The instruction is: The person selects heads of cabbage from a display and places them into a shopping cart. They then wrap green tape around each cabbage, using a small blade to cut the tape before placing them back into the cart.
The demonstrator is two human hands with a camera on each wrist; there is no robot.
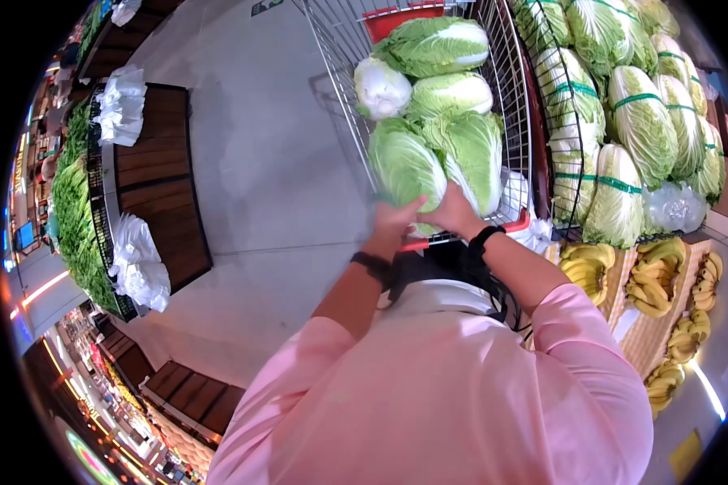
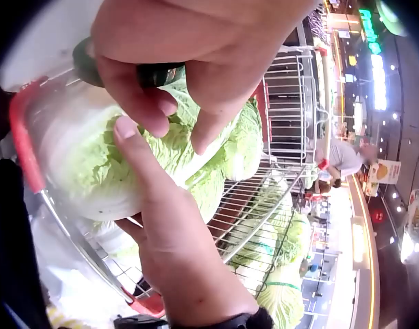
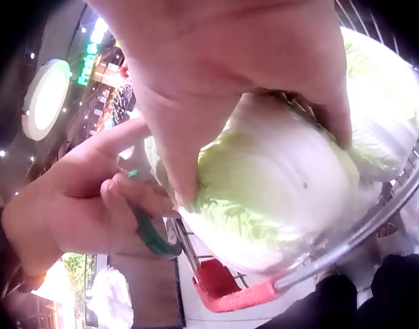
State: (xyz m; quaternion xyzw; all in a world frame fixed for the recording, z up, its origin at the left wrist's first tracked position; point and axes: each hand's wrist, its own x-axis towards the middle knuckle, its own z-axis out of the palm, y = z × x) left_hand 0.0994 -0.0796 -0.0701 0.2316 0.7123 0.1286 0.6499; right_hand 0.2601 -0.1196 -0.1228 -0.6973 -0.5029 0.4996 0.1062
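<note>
Several napa cabbages lie in a wire shopping cart (image 1: 338,81) in the head view. At the cart's near end, both hands meet over a pale green napa cabbage (image 1: 408,162). The right hand (image 1: 457,212) grips this cabbage (image 3: 278,178) near its white base, thumb and fingers spread around it in the right wrist view. Beside it, the left hand (image 1: 398,217) pinches a strip of dark green tape (image 3: 154,240), which hangs in a curve beside the cabbage. That green tape (image 2: 86,63) also shows behind the left fingers in the left wrist view.
More cabbages with green bands (image 1: 641,121) are stacked right of the cart. Bananas (image 1: 655,279) lie on a checked-cloth stand at the near right. Across the grey floor (image 1: 259,178) stand wooden display crates (image 1: 158,178) with white plastic bags (image 1: 137,263).
</note>
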